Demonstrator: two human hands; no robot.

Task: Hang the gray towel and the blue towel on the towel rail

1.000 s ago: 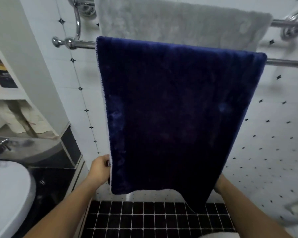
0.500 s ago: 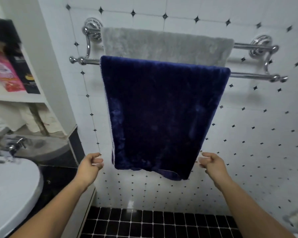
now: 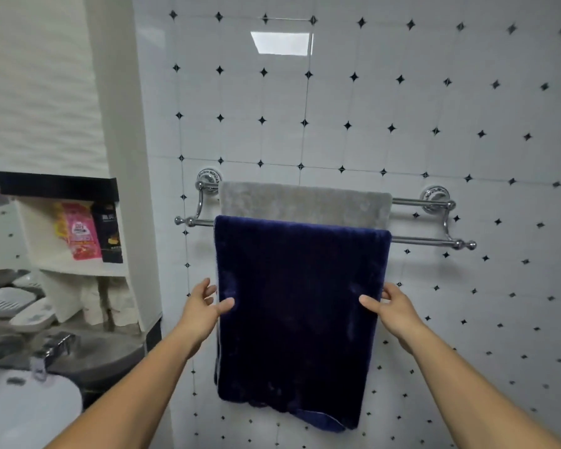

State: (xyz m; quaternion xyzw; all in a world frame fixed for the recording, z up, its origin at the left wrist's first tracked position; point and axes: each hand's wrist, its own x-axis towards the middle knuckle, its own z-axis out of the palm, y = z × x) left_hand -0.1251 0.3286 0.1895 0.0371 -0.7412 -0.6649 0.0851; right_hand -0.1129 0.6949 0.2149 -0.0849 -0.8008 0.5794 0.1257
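Note:
A chrome double towel rail (image 3: 425,242) is fixed to the white tiled wall. The gray towel (image 3: 305,204) hangs over its rear bar. The blue towel (image 3: 302,303) is draped over the front bar and hides most of the gray one; its lower right corner hangs a little lower than the left. My left hand (image 3: 201,309) is at the blue towel's left edge, thumb on the front and fingers at the edge. My right hand (image 3: 395,311) mirrors it on the right edge at the same height.
A white pillar (image 3: 127,157) stands just left of the rail. Beyond it is a shelf with a pink packet (image 3: 81,234) and a black box. Soap dishes (image 3: 7,303), a chrome faucet (image 3: 51,350) and a white sink (image 3: 23,413) fill the lower left.
The view has pulled back and tilted up. My hands let go of the towel's bottom corners, then rose to its side edges at mid height and took hold there.

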